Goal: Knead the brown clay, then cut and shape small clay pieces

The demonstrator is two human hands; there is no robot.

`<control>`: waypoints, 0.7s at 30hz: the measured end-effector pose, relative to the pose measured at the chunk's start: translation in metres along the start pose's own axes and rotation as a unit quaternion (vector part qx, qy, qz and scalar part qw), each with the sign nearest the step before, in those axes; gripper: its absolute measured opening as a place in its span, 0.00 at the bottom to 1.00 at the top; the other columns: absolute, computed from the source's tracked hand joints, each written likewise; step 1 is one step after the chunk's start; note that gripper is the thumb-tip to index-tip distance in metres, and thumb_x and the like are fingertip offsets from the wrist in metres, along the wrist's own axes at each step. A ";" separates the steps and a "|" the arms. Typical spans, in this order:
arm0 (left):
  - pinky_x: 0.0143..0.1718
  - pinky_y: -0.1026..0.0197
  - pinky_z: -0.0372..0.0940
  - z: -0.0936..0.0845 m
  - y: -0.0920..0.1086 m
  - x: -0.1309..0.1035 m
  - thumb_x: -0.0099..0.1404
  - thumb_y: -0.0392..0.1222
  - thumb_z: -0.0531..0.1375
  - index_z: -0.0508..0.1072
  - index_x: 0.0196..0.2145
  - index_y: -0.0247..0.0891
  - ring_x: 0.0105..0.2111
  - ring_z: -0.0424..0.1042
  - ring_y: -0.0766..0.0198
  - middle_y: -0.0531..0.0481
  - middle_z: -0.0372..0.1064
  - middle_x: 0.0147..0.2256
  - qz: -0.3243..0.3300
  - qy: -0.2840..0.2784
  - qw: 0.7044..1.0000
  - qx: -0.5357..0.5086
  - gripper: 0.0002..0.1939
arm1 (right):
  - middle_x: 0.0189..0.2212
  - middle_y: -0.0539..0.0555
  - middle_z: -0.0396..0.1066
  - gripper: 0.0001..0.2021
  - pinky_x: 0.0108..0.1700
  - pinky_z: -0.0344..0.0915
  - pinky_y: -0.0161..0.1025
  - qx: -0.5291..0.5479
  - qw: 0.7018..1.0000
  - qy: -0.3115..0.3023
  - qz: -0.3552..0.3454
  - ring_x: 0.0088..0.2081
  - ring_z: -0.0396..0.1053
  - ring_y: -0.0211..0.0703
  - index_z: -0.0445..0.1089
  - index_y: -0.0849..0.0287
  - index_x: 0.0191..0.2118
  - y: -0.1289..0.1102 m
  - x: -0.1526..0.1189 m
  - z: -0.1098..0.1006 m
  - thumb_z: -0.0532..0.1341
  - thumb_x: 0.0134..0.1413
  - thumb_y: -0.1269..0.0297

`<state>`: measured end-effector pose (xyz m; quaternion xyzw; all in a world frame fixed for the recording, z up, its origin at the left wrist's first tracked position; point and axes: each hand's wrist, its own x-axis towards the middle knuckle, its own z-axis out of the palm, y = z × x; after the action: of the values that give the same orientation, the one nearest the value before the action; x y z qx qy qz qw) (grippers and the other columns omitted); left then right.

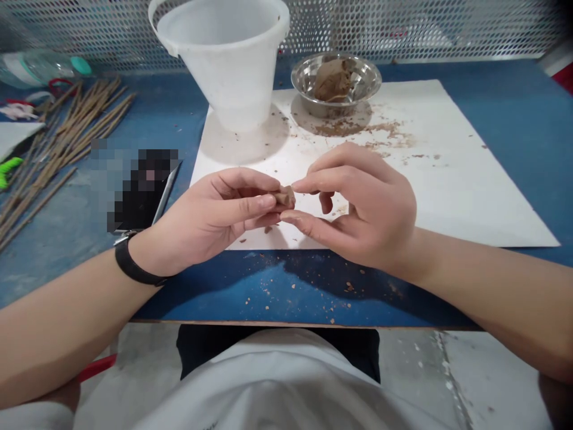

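Between the thumb and fingers of my left hand [224,203] is a small lump of brown clay [286,197], held above the front edge of a white board [447,197]. My right hand [362,203] meets it from the other side, index fingertip at its upper right end and thumb tip just below. The lump's left part is hidden by my left fingers. Behind the hands, a steel bowl [302,95] holds a larger mass of brown clay [333,80].
A white bucket [224,71] stands at the back of the board. Thin sticks [85,125], a phone [145,191] and a plastic bottle [40,67] lie on the left of the blue table [505,95]. Clay crumbs [349,286] dot the front edge. A perforated metal screen [425,30] rises behind.
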<state>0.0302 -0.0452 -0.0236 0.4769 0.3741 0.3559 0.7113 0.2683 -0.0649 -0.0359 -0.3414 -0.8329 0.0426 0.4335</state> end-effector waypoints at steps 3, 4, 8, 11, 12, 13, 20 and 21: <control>0.47 0.58 0.83 0.003 -0.001 -0.001 0.60 0.37 0.80 0.85 0.37 0.39 0.39 0.86 0.59 0.48 0.86 0.39 0.014 0.002 1.000 -0.018 0.09 | 0.40 0.53 0.81 0.04 0.42 0.79 0.42 0.024 0.998 0.034 -0.042 0.37 0.78 0.42 0.80 0.53 0.46 0.005 -0.002 0.005 0.68 0.72 0.61; 0.46 0.59 0.83 0.004 -0.001 -0.001 0.60 0.38 0.80 0.86 0.37 0.39 0.38 0.86 0.60 0.48 0.86 0.39 0.019 -0.001 1.000 -0.022 0.10 | 0.39 0.53 0.81 0.03 0.42 0.79 0.41 0.030 0.998 0.037 -0.051 0.37 0.79 0.42 0.80 0.54 0.46 0.006 -0.003 0.006 0.68 0.72 0.63; 0.43 0.61 0.83 0.004 -0.001 -0.002 0.60 0.39 0.81 0.86 0.37 0.40 0.35 0.85 0.62 0.49 0.86 0.38 0.029 -0.009 0.999 -0.020 0.10 | 0.40 0.53 0.82 0.03 0.42 0.80 0.41 0.036 0.998 0.028 -0.047 0.39 0.80 0.43 0.80 0.53 0.46 0.006 -0.003 0.005 0.69 0.71 0.62; 0.41 0.61 0.82 0.004 -0.001 -0.002 0.60 0.39 0.80 0.87 0.37 0.42 0.35 0.84 0.62 0.50 0.86 0.37 0.033 -0.008 0.999 -0.008 0.09 | 0.41 0.53 0.82 0.04 0.42 0.81 0.41 0.041 0.998 0.025 -0.049 0.39 0.80 0.43 0.80 0.52 0.47 0.005 -0.002 0.003 0.70 0.71 0.61; 0.41 0.60 0.82 0.003 -0.001 -0.002 0.61 0.39 0.80 0.87 0.37 0.42 0.35 0.84 0.62 0.51 0.86 0.37 0.035 -0.007 0.999 -0.002 0.08 | 0.41 0.53 0.82 0.03 0.43 0.81 0.41 0.042 0.997 0.025 -0.053 0.39 0.80 0.43 0.80 0.53 0.47 0.004 -0.002 0.003 0.69 0.71 0.63; 0.41 0.60 0.82 0.003 -0.002 -0.002 0.61 0.40 0.80 0.87 0.37 0.43 0.35 0.84 0.62 0.51 0.85 0.37 0.038 -0.007 0.999 0.006 0.08 | 0.41 0.54 0.82 0.03 0.44 0.80 0.41 0.044 0.997 0.026 -0.056 0.40 0.81 0.43 0.80 0.53 0.47 0.004 -0.002 0.003 0.69 0.71 0.64; 0.42 0.57 0.82 -0.002 -0.005 -0.002 0.64 0.40 0.78 0.88 0.40 0.44 0.37 0.84 0.61 0.51 0.85 0.38 0.065 -0.010 0.996 0.064 0.06 | 0.40 0.55 0.81 0.02 0.41 0.79 0.39 0.069 0.997 0.017 -0.035 0.40 0.79 0.41 0.81 0.56 0.45 0.002 -0.002 0.003 0.69 0.70 0.66; 0.42 0.56 0.82 -0.002 -0.005 -0.003 0.65 0.40 0.77 0.87 0.40 0.44 0.38 0.84 0.60 0.51 0.85 0.39 0.068 -0.010 0.995 0.073 0.06 | 0.40 0.55 0.81 0.03 0.38 0.78 0.38 0.081 0.996 0.016 -0.026 0.39 0.79 0.40 0.81 0.57 0.46 0.002 -0.002 0.003 0.70 0.70 0.65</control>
<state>0.0279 -0.0480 -0.0285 0.5555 0.3589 0.3701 0.6525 0.2683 -0.0638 -0.0397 -0.2842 -0.8282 0.0929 0.4740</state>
